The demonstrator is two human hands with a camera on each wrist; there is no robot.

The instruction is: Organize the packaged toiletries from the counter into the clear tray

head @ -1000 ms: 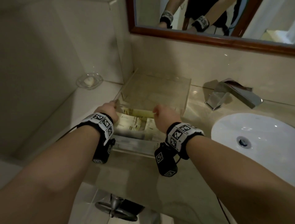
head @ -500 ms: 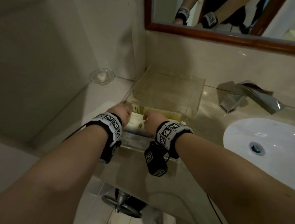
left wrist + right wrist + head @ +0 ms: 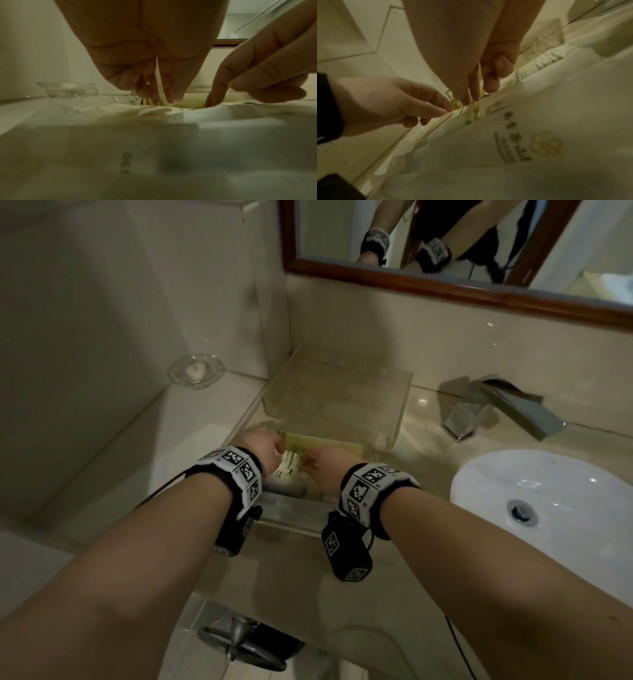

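Note:
The clear tray (image 3: 404,395) sits in the counter's back-left corner. White and yellow toiletry packets (image 3: 289,466) stand in its near end. Both hands meet over them. My left hand (image 3: 263,446) points down and pinches the top edges of thin striped packets (image 3: 453,108) between thumb and fingertips (image 3: 155,98). My right hand (image 3: 325,469) reaches down beside it, straight fingers (image 3: 475,94) pressing on the packets and the index finger (image 3: 216,93) tucked in among them. A large white packet with a gold flower mark (image 3: 544,143) lies blurred in the foreground of the right wrist view.
A glass soap dish (image 3: 196,370) stands on the ledge to the left. The chrome faucet (image 3: 496,409) and white basin (image 3: 548,508) are to the right. A framed mirror (image 3: 445,289) hangs on the wall behind. Walls close the corner by the tray.
The hands have come together, from the two ends of a long yellow packet to nearly touching at the tray's near-left. The long packet now lies lower in the tray.

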